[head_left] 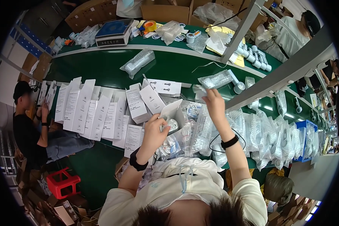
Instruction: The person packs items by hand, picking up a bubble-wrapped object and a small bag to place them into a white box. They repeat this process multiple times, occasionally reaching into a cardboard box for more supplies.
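Note:
My left hand (154,132) is closed round an open white cardboard box (172,112), held tilted in front of me. Inside the box some clear-wrapped contents show in part. My right hand (213,101) is raised further right, its fingertips pinched on a crumpled bit of clear plastic (199,91). Just beyond those fingers is a bubble-wrapped device (217,79) with a pale, round-ended part (238,86) sticking out. Whether the plastic belongs to that wrap I cannot tell. Left of the held box, another white box (152,98) leans among its neighbours.
Several open white boxes (96,113) stand in rows at left. Bubble-wrapped devices (265,132) crowd the right, beside a blue crate (307,139). A wrapped item (138,63) lies on the green belt (94,66). A scale (114,33) stands behind; a person (28,124) sits at left.

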{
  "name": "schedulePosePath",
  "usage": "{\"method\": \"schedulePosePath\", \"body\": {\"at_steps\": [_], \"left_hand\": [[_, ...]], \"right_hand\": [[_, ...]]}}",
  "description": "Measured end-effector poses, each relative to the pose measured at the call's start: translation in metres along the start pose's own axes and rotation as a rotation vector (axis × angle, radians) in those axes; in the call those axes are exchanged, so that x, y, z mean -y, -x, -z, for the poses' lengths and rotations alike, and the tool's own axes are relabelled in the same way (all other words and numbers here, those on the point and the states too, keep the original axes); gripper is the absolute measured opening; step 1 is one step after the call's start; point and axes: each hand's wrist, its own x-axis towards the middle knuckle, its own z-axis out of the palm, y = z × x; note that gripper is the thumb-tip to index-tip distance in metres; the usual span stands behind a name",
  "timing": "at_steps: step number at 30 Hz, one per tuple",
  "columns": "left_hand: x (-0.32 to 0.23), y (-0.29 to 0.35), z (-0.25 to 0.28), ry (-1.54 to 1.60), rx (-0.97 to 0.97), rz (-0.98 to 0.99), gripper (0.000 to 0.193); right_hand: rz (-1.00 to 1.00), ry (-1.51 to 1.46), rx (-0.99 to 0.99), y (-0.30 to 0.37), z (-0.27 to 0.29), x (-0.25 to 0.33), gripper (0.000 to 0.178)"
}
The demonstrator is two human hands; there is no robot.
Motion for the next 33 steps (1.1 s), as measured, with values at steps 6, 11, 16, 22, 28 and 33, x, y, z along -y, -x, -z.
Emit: {"method": "schedulePosePath", "body": {"at_steps": [6, 11, 16, 22, 28, 33], "left_hand": [[-0.001, -0.013, 0.001, 0.043, 0.03, 0.177, 0.015], [-0.001, -0.02, 0.006, 0.012, 0.094, 0.172, 0.014], [0.013, -0.019, 0.005, 0.165, 0.016, 0.261, 0.011], [0.007, -0.01, 0.018, 0.169, -0.068, 0.287, 0.01], [-0.067, -0.048, 0.064, 0.391, -0.147, -0.067, 0.02], [-0.07, -0.176, 0.172, -0.187, -0.593, -0.006, 0.017]], "right_hand": [[-0.182, -0.999, -0.129, 0.018, 0.066, 0.066, 0.027], [0.572, -0.654, 0.22, 0.021, 0.031, 0.085, 0.02], [0.787, -0.173, 0.542, 0.023, 0.015, 0.082, 0.023], [0.537, -0.637, 0.315, 0.036, 0.002, 0.056, 0.089], [0.075, -0.836, 0.355, 0.002, 0.02, 0.058, 0.119], [-0.231, -1.267, 0.029, -0.134, 0.033, 0.07, 0.083]]}}
